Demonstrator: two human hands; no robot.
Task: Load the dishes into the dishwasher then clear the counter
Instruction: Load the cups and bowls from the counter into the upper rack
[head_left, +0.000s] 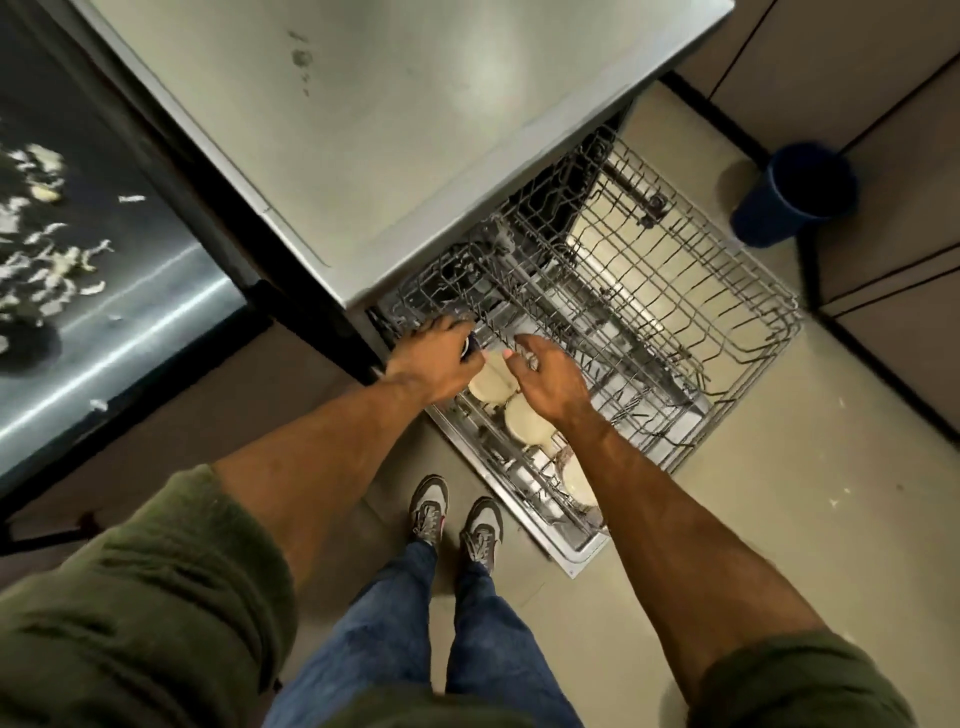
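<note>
Head: left hand (434, 361) clasps dark item (469, 349); right hand (550, 382) spread.

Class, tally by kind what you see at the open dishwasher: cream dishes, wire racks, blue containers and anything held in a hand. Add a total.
Cream dishes: 3
Wire racks: 2
Blue container: 1
Dark item gripped by the left hand: 1
Total: 7
</note>
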